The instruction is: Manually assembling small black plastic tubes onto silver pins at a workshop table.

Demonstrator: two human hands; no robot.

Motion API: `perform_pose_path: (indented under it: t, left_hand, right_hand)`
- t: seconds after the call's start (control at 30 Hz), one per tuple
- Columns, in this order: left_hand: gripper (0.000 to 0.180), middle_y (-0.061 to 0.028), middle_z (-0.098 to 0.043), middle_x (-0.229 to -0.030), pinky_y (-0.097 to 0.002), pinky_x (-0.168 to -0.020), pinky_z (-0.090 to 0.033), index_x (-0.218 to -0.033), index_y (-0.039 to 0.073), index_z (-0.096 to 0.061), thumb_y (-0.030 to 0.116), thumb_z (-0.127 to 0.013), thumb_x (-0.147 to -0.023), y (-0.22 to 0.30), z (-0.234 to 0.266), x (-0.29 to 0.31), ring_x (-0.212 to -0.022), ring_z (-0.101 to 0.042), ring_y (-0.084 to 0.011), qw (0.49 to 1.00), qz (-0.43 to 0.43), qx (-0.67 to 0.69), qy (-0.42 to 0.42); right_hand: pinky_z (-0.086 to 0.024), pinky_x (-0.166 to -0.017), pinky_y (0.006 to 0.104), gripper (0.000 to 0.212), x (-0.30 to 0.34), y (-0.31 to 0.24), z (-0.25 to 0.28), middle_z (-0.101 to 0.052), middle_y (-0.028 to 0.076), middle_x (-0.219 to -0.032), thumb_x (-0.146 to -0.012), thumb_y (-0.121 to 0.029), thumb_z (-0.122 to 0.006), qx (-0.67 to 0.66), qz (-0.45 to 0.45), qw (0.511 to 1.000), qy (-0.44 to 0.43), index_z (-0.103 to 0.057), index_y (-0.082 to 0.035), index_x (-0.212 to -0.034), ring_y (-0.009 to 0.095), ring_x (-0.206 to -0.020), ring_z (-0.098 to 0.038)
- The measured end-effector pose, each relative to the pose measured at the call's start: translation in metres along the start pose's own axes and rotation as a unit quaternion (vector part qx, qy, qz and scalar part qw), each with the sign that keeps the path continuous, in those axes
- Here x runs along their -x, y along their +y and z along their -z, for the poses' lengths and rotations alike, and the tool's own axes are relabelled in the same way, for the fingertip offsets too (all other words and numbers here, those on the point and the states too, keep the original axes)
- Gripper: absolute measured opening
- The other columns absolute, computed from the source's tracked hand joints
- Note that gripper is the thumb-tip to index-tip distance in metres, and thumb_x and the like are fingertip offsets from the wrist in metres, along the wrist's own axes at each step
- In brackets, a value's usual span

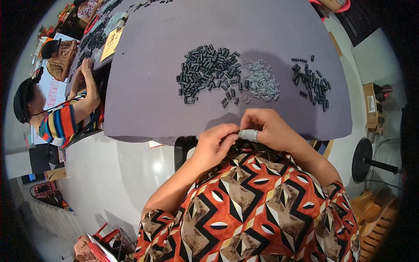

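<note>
Matt grey cloth is covering the table; black, plastic-looking cylinders are showing slight gloss, silvery pieces are glinting like metal, the floor is gleaming.

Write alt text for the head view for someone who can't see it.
A left hand and a right hand with a grey-wrapped thumb meet at the edge of a grey table. Beyond lie a big heap of small black cylinders, a silvery heap and a smaller black heap; a co-worker in stripes sits at left.
</note>
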State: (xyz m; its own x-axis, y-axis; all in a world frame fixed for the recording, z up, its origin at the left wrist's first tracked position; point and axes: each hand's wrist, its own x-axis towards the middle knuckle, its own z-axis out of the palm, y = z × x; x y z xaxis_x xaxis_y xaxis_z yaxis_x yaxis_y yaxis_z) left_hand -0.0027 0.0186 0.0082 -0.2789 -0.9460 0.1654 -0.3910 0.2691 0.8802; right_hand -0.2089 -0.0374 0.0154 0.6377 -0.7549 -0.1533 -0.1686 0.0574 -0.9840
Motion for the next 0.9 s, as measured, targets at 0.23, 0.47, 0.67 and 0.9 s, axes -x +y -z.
perform_pose_path:
  t: [0.23,0.47,0.67,0.9]
  left_hand:
    - [0.017,-0.0118,-0.065,-0.085,-0.0325,-0.067,-0.051,-0.103,0.001,-0.063,0.0,-0.062,-0.087,0.012,0.008,0.009,-0.074,-0.065,-0.0254,0.998,-0.017,0.039,-0.047]
    - [0.016,-0.0039,-0.066,-0.088,-0.023,-0.067,-0.05,-0.108,-0.002,-0.062,-0.001,-0.055,-0.094,0.015,0.004,0.012,-0.072,-0.061,-0.0083,0.978,0.142,0.148,-0.049]
    - [0.015,-0.0057,-0.068,-0.088,-0.0214,-0.064,-0.049,-0.109,-0.002,-0.061,0.004,-0.056,-0.096,0.006,0.004,0.007,-0.068,-0.06,-0.0077,0.891,0.234,0.388,-0.017]
    - [0.011,-0.006,-0.069,-0.085,-0.0225,-0.066,-0.05,-0.105,-0.001,-0.06,0.006,-0.058,-0.096,0.0,0.018,0.001,-0.069,-0.06,-0.0087,0.907,0.179,0.366,0.104]
  right_hand:
    - [-0.043,-0.054,0.0201,0.019,-0.004,0.001,0.002,-0.06,-0.002,-0.071,-0.081,-0.009,-0.076,-0.191,-0.075,0.973,-0.105,-0.059,-0.004,-0.089,0.004,-0.062,-0.055]
    - [-0.044,-0.053,0.0208,0.015,-0.001,-0.003,-0.011,-0.062,-0.002,-0.071,-0.082,-0.009,-0.075,-0.126,-0.048,0.99,-0.035,-0.061,-0.004,-0.085,0.005,-0.062,-0.057]
    - [-0.048,-0.061,0.0224,0.013,0.003,-0.016,-0.025,-0.066,0.002,-0.079,-0.085,-0.01,-0.072,-0.104,-0.028,0.993,0.056,-0.066,0.0,-0.089,0.007,-0.07,-0.062]
    - [-0.052,-0.075,0.0335,0.023,-0.024,-0.024,-0.001,-0.066,0.01,-0.093,-0.077,-0.005,-0.066,0.2,0.162,0.961,0.1,-0.068,-0.002,-0.1,0.026,-0.086,-0.066]
